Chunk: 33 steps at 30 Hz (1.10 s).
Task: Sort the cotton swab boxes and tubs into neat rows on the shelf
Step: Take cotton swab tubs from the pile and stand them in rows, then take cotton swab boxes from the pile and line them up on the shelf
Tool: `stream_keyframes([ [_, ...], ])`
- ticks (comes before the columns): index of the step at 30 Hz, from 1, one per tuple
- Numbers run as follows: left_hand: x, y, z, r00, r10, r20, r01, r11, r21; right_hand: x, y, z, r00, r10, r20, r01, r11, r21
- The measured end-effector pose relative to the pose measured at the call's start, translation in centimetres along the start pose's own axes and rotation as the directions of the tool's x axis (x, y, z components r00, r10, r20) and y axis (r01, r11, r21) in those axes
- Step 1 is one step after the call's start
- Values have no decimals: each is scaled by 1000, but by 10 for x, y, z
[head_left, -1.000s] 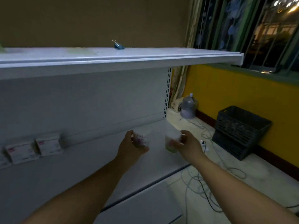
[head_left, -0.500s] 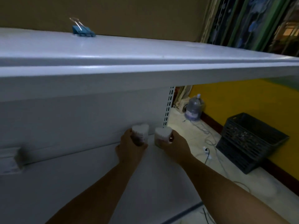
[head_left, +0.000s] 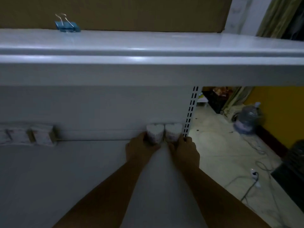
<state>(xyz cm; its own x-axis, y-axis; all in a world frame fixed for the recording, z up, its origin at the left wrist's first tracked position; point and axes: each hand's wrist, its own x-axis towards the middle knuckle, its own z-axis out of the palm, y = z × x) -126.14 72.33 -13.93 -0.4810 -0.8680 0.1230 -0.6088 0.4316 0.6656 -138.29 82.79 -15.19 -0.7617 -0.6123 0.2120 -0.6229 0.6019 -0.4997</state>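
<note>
Gripping the left tub point(head_left: 155, 132) in the left hand point(head_left: 139, 149), fingers curled round its side. Gripping the right tub point(head_left: 173, 131) in the right hand point(head_left: 185, 151) the same way. Both held upright, heart-shaped tops up (white, packed with what look like swab tips), touching or all but touching each other. Pressed back against the rear panel of the lower shelf point(head_left: 65, 178). Cannot tell whether fully set down on it or held just clear.

Placed just left of the slotted post point(head_left: 190, 112): the right tub. Next along, one spot farther left of the post: the left tub.

Well to the left of the post, against the same rear panel: a row of boxes point(head_left: 43, 134), blurred, print unreadable.

High above the post and off to its left: a blue binder clip point(head_left: 67, 26) lying on the upper shelf point(head_left: 148, 46).

To the right of the post, down on the floor: a water bottle point(head_left: 248, 119) near the yellow wall, and a dark crate point(head_left: 294, 155) nearer the camera.
</note>
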Motion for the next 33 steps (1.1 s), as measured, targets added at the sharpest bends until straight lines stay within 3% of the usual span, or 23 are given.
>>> stream_keyframes([
  [8, -2, 3, 5, 995, -75, -64, 73, 997, -37, 1, 4, 8, 999, -5, -34, 5, 1000, 21],
  [14, -4, 4, 4, 993, -46, -107, 36, 995, -95, 1, 3, 2, 1000, -3, -6, 4, 999, 45],
  [18, -11, -5, -4, 999, 22, 44, -21, 1000, -17, -16, 7, -16, 997, -56, 55, 54, 997, 47],
  [22, -29, -23, -40, 962, 81, 262, -133, 973, 190, -41, 8, -41, 966, -248, 71, 256, 955, -152],
  [26, -49, -53, -138, 911, 185, 369, -332, 860, 387, -66, -73, -51, 841, -541, 6, 531, 824, -197],
  [27, -55, -64, -170, 911, 199, 361, -352, 833, 427, -75, -105, -49, 809, -582, 83, 584, 778, -232],
  [30, -75, -103, -272, 949, 174, 265, -301, 757, 580, -102, -200, -32, 658, -687, 308, 751, 628, -203],
  [33, -106, -151, -370, 986, 40, 162, -141, 717, 683, -140, -297, -15, 536, -754, 379, 840, 520, -153],
])
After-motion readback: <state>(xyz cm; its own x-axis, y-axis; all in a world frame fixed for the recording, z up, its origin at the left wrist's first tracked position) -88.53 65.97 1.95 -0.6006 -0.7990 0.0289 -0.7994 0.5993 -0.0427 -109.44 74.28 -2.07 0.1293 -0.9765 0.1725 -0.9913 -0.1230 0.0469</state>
